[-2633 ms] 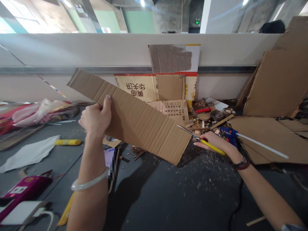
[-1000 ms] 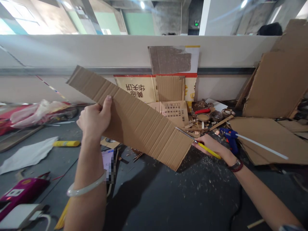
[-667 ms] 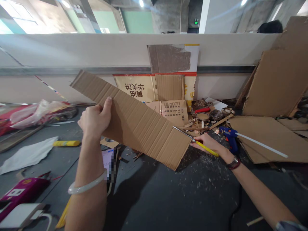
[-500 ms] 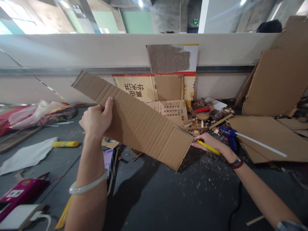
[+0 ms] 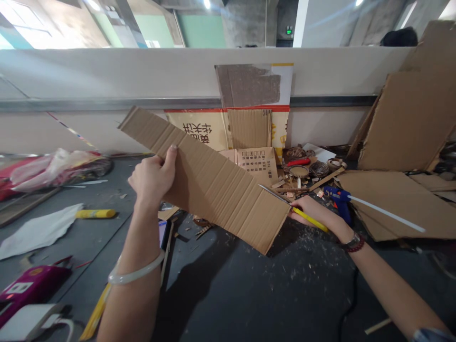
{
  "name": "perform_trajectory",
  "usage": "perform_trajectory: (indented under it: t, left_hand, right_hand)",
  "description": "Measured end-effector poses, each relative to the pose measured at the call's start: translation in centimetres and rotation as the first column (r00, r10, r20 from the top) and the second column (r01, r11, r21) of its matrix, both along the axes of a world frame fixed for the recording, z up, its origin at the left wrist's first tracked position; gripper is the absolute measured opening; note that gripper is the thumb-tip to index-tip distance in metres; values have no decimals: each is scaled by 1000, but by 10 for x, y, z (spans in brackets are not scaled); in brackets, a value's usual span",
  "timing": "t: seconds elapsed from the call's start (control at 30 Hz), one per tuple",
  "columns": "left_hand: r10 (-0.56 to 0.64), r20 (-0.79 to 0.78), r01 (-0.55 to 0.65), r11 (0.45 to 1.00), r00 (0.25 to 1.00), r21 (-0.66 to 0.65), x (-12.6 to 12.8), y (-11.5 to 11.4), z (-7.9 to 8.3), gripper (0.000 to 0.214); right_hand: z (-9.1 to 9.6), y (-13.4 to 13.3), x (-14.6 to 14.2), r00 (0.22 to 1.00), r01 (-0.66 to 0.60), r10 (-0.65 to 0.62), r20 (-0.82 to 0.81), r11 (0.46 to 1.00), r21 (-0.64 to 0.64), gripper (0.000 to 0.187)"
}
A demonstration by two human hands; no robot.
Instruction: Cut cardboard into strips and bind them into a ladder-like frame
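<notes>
A long strip of corrugated cardboard (image 5: 217,183) hangs tilted above the dark table, its far left end higher than its right end. My left hand (image 5: 153,178) grips its lower left edge, with the thumb flat on the near face. In my right hand (image 5: 308,211) is a pair of scissors with yellow handles (image 5: 309,219). One scissor blade lies over the near face along the strip's upper right edge; the other blade is hidden behind the cardboard. My right fingers are partly hidden by the handle and the strip.
A blue glue gun (image 5: 338,202) with a white glue stick lies beside a flat cardboard sheet (image 5: 395,204). Behind stand a printed carton panel (image 5: 197,130) and scraps with a red-handled tool (image 5: 298,162). On the left are a yellow tube (image 5: 95,213) and a magenta device (image 5: 32,285).
The cardboard strip and my left hand have shifted slightly to the right. The scissors and my right hand have moved a little right with it.
</notes>
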State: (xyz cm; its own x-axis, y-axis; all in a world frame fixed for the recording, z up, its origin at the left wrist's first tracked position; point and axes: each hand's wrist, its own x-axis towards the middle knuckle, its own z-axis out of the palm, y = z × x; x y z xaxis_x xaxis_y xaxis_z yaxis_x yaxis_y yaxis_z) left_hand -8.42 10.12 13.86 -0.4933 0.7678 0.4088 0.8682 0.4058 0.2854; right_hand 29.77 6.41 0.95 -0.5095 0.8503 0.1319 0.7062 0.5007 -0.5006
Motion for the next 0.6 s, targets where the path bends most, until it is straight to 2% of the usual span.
perform_trajectory:
  t: [0.17,0.3,0.6]
  left_hand:
    - [-6,-11,6,999,1000,39,-3,1,-1,81]
    - [-7,10,7,1000,1000,28,-3,1,-1,80]
    - [-54,85,51,998,995,34,-2,0,-1,74]
  right_hand:
    - [14,-5,-6,992,27,-34,118,998,59,22]
    - [14,-3,-5,979,57,-72,191,995,83,22]
    - [9,-1,-2,992,25,-30,123,999,41,23]
